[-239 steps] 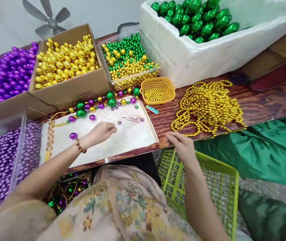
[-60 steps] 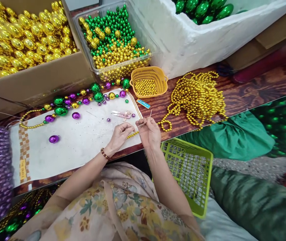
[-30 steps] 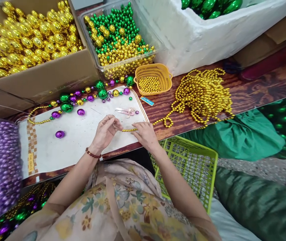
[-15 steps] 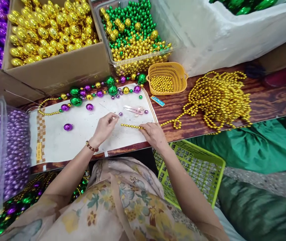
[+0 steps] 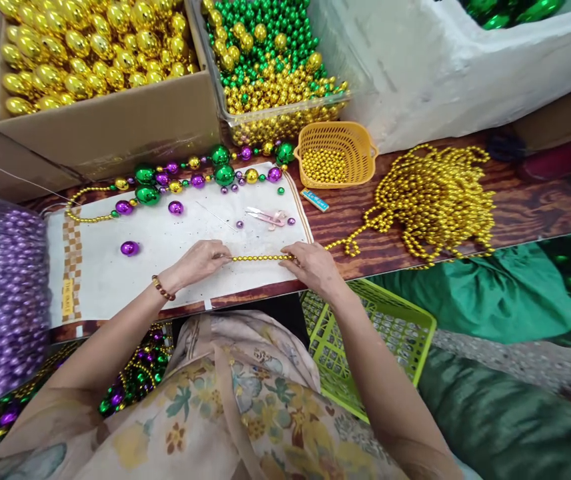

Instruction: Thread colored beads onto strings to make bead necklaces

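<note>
Our L hand (image 5: 204,262) pinches one end of a shiny gold bead strand (image 5: 258,258), pulled straight above the white cloth (image 5: 165,267); our R hand (image 5: 315,267) pinches it further along, nr the cloth's edge. Round beads run on to a heaped metallic-gold pile (image 5: 433,203) on wood-grain tabletop (image 5: 530,200).

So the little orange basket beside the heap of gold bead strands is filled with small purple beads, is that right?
Not quite: the head view shows small gold beads in the little orange basket, which does sit beside the heap of gold bead strands.
</note>
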Action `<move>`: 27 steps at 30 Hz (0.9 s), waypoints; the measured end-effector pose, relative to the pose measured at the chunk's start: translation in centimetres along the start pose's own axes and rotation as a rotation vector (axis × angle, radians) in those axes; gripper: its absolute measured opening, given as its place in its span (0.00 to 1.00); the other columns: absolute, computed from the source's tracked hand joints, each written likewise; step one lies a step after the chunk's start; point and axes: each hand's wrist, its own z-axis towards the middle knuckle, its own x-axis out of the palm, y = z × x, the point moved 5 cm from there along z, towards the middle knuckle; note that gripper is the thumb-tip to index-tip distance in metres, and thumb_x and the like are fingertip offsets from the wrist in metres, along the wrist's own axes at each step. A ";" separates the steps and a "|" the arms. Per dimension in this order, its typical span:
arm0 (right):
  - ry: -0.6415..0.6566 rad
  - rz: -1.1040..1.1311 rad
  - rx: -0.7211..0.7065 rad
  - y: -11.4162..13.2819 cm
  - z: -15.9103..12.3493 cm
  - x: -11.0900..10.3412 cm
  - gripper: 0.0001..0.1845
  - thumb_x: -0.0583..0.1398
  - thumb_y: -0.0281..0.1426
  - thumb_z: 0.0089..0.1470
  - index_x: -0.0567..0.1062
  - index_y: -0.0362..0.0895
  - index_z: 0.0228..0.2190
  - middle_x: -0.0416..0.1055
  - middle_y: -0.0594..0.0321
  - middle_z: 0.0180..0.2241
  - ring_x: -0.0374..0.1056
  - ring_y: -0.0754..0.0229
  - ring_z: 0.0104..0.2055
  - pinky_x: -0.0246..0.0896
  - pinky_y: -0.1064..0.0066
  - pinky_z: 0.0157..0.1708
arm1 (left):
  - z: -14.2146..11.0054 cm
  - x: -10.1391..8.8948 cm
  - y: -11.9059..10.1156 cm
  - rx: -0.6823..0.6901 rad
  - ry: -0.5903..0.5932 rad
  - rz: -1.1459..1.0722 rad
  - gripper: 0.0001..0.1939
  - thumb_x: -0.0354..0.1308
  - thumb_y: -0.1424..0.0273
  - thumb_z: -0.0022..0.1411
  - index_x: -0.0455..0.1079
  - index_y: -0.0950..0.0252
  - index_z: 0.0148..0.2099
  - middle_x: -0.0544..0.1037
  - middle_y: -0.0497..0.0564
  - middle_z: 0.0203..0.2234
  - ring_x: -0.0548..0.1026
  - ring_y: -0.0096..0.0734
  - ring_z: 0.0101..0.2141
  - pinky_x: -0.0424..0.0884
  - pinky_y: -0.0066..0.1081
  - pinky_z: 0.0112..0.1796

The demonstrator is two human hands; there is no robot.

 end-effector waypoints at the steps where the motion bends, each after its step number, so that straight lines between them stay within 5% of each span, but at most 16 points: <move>1: 0.018 -0.040 -0.006 -0.4 -0.4 -0.3 0.11 0.57 0.32 0.65 0.76 0.44 0.46 0.79 0.55 0.43 0.72 0.52 0.45 0.53 0.64 0.43 | -0.4 -0.1 0.1 0.010 0.007 -0.008 0.09 0.56 0.72 0.66 0.78 0.64 0.38 0.77 0.50 0.29 0.71 0.28 0.29 0.64 0.29 0.34; 10: -0.039 -0.298 0.100 -4.1 -3.6 -3.2 0.09 0.55 0.28 0.61 0.76 0.43 0.36 0.79 0.56 0.36 0.69 0.51 0.41 0.47 0.59 0.47 | -2.4 0.6 -0.7 -0.035 0.088 -0.375 0.14 0.53 0.61 0.67 0.72 0.65 0.34 0.74 0.47 0.27 0.70 0.27 0.30 0.63 0.28 0.34; 17: -0.054 -0.101 0.110 -5.5 -4.5 -3.9 0.06 0.55 0.31 0.57 0.72 0.45 0.32 0.79 0.58 0.33 0.72 0.53 0.37 0.56 0.61 0.45 | -5.8 -3.6 0.4 -0.184 -0.238 -0.611 0.15 0.64 0.58 0.58 0.76 0.66 0.32 0.73 0.47 0.22 0.65 0.23 0.25 0.62 0.25 0.28; 24: -0.180 -0.001 -0.026 0.7 -4.0 -10.0 0.14 0.55 0.44 0.62 0.75 0.49 0.36 0.74 0.56 0.29 0.69 0.51 0.27 0.58 0.61 0.29 | -14.4 -8.1 2.5 -0.371 -0.442 -0.459 0.12 0.67 0.58 0.53 0.80 0.62 0.31 0.79 0.50 0.25 0.71 0.27 0.27 0.68 0.26 0.28; 27: -0.141 0.079 -0.117 4.3 -3.0 -10.6 0.15 0.54 0.44 0.65 0.76 0.50 0.36 0.74 0.57 0.29 0.70 0.52 0.27 0.58 0.61 0.27 | -17.5 -9.2 3.7 -0.435 -0.527 -0.412 0.09 0.66 0.61 0.53 0.80 0.62 0.31 0.81 0.49 0.26 0.72 0.26 0.28 0.70 0.26 0.30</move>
